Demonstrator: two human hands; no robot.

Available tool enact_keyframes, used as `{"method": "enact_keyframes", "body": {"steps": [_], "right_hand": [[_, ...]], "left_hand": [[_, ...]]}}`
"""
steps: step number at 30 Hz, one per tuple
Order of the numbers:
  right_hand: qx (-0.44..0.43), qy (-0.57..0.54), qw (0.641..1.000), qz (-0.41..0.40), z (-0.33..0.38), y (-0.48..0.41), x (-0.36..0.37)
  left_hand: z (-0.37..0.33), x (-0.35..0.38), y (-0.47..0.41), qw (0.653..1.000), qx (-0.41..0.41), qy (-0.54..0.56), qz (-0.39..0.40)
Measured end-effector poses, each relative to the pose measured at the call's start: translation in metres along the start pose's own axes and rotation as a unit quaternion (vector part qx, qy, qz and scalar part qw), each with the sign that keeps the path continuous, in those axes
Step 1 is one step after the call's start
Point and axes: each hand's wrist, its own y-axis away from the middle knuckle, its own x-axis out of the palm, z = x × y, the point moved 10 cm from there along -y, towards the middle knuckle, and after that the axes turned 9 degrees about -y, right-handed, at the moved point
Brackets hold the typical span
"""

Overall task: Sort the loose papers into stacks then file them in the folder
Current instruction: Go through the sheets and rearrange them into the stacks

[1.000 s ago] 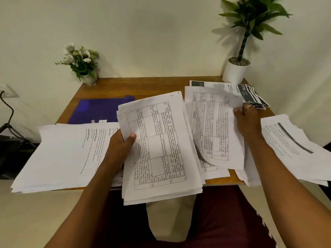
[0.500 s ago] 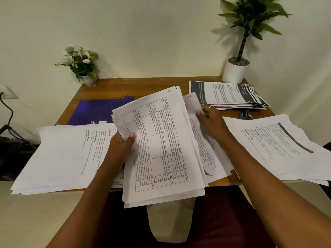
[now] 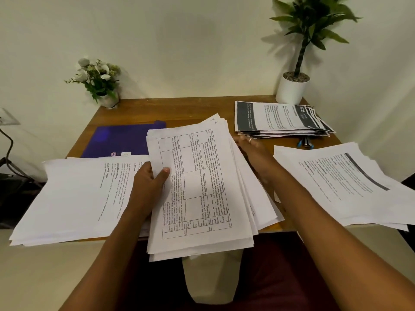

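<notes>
we're in the sorting step here, filing not started yet. our left hand [image 3: 149, 185] grips the bundle of table sheets [image 3: 197, 187] by its left edge, thumb on top, over the near edge of the table [image 3: 179, 108]. our right hand [image 3: 253, 149] is flat, fingers stretched out, holding nothing we can see, just beside the bundle's far right side. the left stack [image 3: 78, 198], right stack [image 3: 348, 182] and dark-header stack [image 3: 278, 117] lie around it. the blue folder [image 3: 121, 140] lies flat behind the left stack. next move, we reckon: peel off one top sheet, not two, and match it to a stack.
</notes>
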Motion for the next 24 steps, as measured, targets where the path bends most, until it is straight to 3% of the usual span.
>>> {"method": "enact_keyframes", "body": {"steps": [2, 5, 9, 15, 24], "right_hand": [[-0.032, 0.086, 0.994, -0.05, 0.001, 0.006, -0.015], [-0.083, 0.298, 0.936, -0.167, 0.004, 0.01, -0.041], [0.017, 0.447, 0.881, -0.154, -0.021, 0.01, -0.04], [0.013, 0.386, 0.913, -0.13, -0.018, 0.001, -0.029], [0.063, 0.383, 0.916, -0.102, -0.026, -0.004, -0.023]], "left_hand": [[-0.001, -0.002, 0.0, 1.0, -0.004, 0.016, -0.009], [-0.004, 0.002, 0.0, 1.0, 0.004, 0.03, 0.008], [-0.008, 0.007, 0.001, 0.999, 0.008, 0.02, 0.039], [-0.007, 0.008, 0.003, 0.999, 0.005, 0.007, 0.046], [-0.004, 0.01, 0.002, 0.999, 0.013, -0.007, 0.044]]}}
